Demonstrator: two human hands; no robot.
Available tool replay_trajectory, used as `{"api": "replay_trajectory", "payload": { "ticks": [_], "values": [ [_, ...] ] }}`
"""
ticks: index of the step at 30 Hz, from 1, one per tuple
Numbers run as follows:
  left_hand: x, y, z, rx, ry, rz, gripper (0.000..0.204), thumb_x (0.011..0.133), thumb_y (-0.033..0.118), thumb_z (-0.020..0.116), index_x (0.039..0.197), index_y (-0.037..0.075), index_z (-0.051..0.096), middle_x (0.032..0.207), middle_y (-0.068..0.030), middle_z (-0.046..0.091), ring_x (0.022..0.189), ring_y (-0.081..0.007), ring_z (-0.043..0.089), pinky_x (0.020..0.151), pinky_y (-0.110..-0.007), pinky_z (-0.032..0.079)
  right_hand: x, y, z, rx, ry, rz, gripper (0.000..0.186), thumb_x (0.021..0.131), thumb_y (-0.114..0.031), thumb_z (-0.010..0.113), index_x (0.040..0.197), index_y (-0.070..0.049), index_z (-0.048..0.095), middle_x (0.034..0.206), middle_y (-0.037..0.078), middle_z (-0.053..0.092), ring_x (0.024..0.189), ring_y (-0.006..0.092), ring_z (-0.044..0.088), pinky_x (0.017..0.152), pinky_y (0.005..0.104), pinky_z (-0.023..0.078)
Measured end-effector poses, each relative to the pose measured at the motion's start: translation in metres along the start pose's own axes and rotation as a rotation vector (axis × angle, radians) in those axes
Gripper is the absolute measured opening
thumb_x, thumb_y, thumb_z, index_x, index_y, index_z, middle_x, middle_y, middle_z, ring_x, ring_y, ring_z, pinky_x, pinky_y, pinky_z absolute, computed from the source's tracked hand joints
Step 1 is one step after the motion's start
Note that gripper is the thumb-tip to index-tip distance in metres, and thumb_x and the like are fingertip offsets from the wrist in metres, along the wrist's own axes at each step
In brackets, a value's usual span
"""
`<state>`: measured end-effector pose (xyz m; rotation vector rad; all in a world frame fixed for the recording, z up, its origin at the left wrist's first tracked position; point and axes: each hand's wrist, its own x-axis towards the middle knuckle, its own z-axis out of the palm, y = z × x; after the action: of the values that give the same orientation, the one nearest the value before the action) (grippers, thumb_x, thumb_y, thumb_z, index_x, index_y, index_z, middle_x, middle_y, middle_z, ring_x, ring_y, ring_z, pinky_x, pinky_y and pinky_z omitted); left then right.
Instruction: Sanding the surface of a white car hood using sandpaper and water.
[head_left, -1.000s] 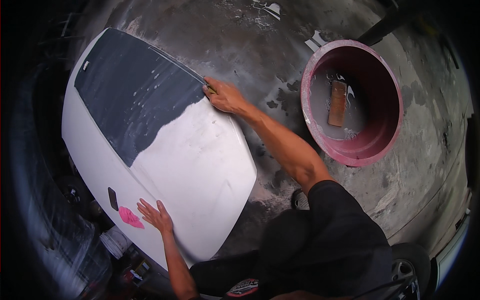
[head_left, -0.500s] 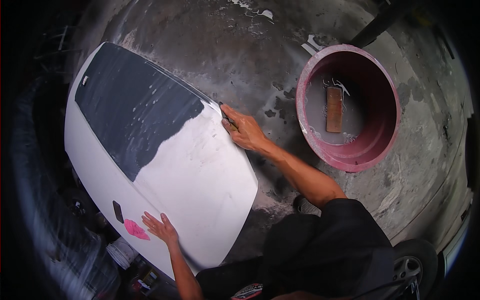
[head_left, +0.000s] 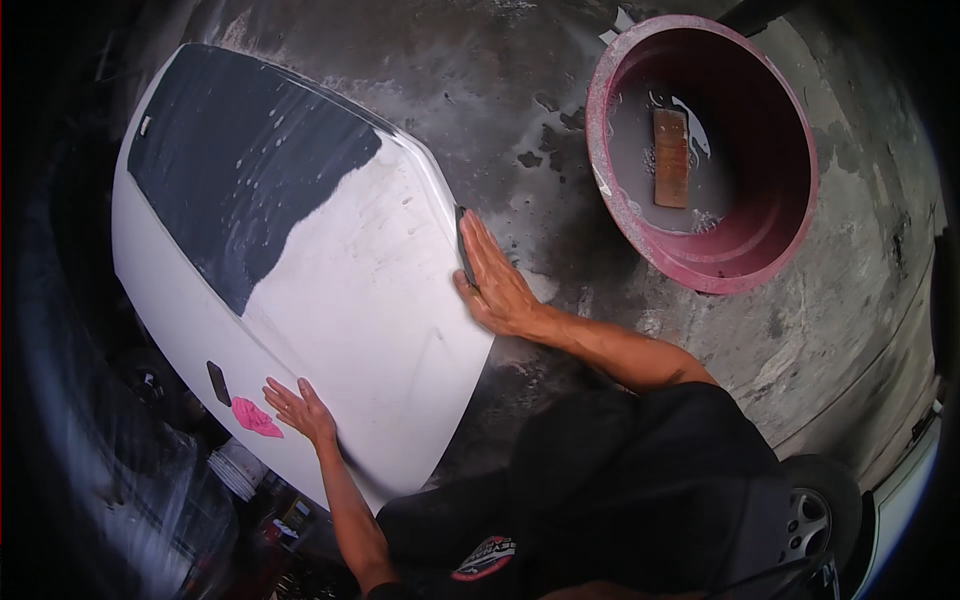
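A white car hood (head_left: 360, 290) with a large dark grey patch (head_left: 250, 170) lies in front of me. My right hand (head_left: 497, 288) is at its right edge, fingers extended and thumb on the near side, holding a thin dark piece of what looks like sandpaper (head_left: 463, 243) against that edge. The sheet is partly hidden by the fingers. My left hand (head_left: 303, 410) rests flat on the hood's near-left part, fingers spread and nothing in it. Beside its fingertips are a crumpled pink cloth (head_left: 256, 418) and a small dark rectangular block (head_left: 218, 383).
To the right stands a round pink tub (head_left: 603, 170) holding cloudy water and a brown rectangular block (head_left: 671, 160). The concrete floor (head_left: 500, 130) is stained and wet in places. A car wheel (head_left: 808, 520) is at the lower right; a white bucket (head_left: 238, 468) sits below the hood's left side.
My right hand has slid nearer along the hood's right edge with the sandpaper, its fingers straightening. My left hand stays flat by the pink cloth. The whole view has shifted somewhat.
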<state>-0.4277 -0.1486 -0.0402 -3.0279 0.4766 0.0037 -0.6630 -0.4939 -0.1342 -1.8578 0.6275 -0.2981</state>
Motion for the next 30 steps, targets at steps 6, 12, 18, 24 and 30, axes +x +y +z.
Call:
{"api": "replay_trajectory", "payload": {
  "ticks": [6,12,18,24,30],
  "values": [
    [0.0,0.001,0.0,0.003,0.007,-0.004,0.077,0.102,0.058,0.032,0.16,0.012,0.01,0.164,-0.0228,0.007,0.153,-0.0369,0.001,0.118,-0.059,0.0,-0.041,0.0,0.007,0.016,-0.014,-0.085,0.069,0.101,-0.022,0.047,0.152,0.01,0.013,0.158,0.033,0.014,0.149,0.0434,0.014,0.123,0.049,0.015],
    [0.001,-0.002,0.0,-0.004,0.014,0.008,0.078,0.101,0.06,0.031,0.16,0.013,0.01,0.164,-0.0228,0.007,0.153,-0.0366,0.001,0.118,-0.06,0.0,0.045,-0.007,-0.004,0.184,0.259,-0.073,0.062,0.102,-0.024,0.045,0.147,0.012,0.024,0.154,0.033,0.025,0.145,0.0449,0.023,0.121,0.0486,0.02],
    [0.001,-0.004,0.001,0.009,0.002,0.023,0.076,0.102,0.059,0.03,0.16,0.013,0.01,0.164,-0.0216,0.008,0.153,-0.0359,0.001,0.118,-0.059,0.0,-0.075,0.007,0.008,0.117,-0.112,-0.06,0.069,0.101,-0.024,0.047,0.151,0.01,0.013,0.156,0.034,0.016,0.148,0.0441,0.018,0.122,0.0513,0.017],
    [0.003,-0.005,0.002,-0.004,0.027,0.047,0.076,0.102,0.059,0.032,0.16,0.013,0.011,0.164,-0.0216,0.009,0.153,-0.0362,0.003,0.118,-0.06,0.003,0.064,0.019,-0.018,0.133,0.041,-0.018,0.065,0.105,-0.037,0.035,0.153,0.004,0.02,0.159,0.026,0.023,0.15,0.0385,0.017,0.123,0.0435,0.018],
    [0.005,-0.009,0.004,0.001,0.025,0.038,0.076,0.102,0.058,0.032,0.16,0.013,0.012,0.164,-0.0226,0.011,0.152,-0.0367,0.005,0.117,-0.06,0.004,0.091,0.037,-0.003,0.147,0.011,0.007,0.067,0.106,-0.041,0.03,0.154,0.003,0.015,0.161,0.025,0.017,0.15,0.0359,0.016,0.123,0.0428,0.017]
  ]
}}
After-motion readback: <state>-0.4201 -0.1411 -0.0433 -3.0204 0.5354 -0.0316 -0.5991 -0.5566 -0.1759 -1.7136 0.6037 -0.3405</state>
